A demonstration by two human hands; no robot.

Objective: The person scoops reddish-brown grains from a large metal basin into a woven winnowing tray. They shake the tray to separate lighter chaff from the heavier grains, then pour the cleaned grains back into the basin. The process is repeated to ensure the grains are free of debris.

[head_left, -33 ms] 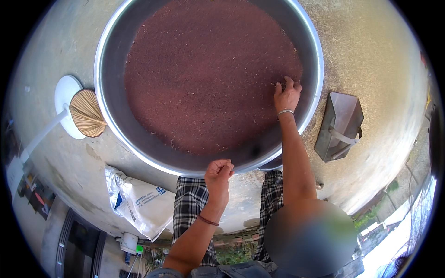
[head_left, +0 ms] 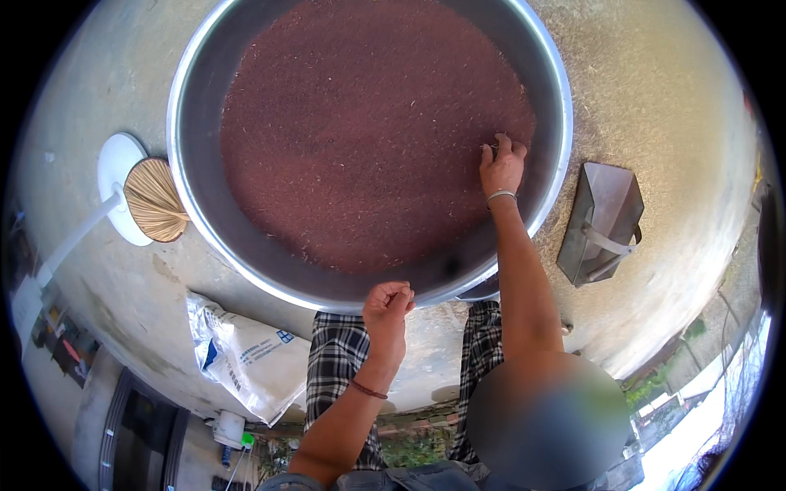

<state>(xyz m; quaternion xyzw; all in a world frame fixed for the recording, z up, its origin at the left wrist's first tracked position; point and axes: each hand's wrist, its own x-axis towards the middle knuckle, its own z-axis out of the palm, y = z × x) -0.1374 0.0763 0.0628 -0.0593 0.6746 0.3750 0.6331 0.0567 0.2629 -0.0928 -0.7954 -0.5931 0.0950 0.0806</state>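
A wide metal basin [head_left: 187, 98] with a bright rim holds a layer of reddish-brown grain [head_left: 360, 139], flecked with pale bits of straw. My right hand [head_left: 502, 170], with a band at the wrist, reaches over the basin's right side. Its fingers are apart and slightly bent at the grain's surface, and I see nothing held in them. At the near rim is my left hand [head_left: 388, 304], a dark red bracelet on its wrist. Those fingers are curled closed with thumb and fingertips together; whatever they may hold is hidden.
Right of the basin lies a metal scoop [head_left: 604, 221] with a strap handle, on ground strewn with pale husks. A woven fan [head_left: 155, 200] overlaps a white round base [head_left: 123, 176] on the left. A white sack [head_left: 250, 360] lies at the lower left, near a white bucket [head_left: 228, 429].
My right hand has shifted slightly left over the grain. My left hand stays at the near rim, closed as before.
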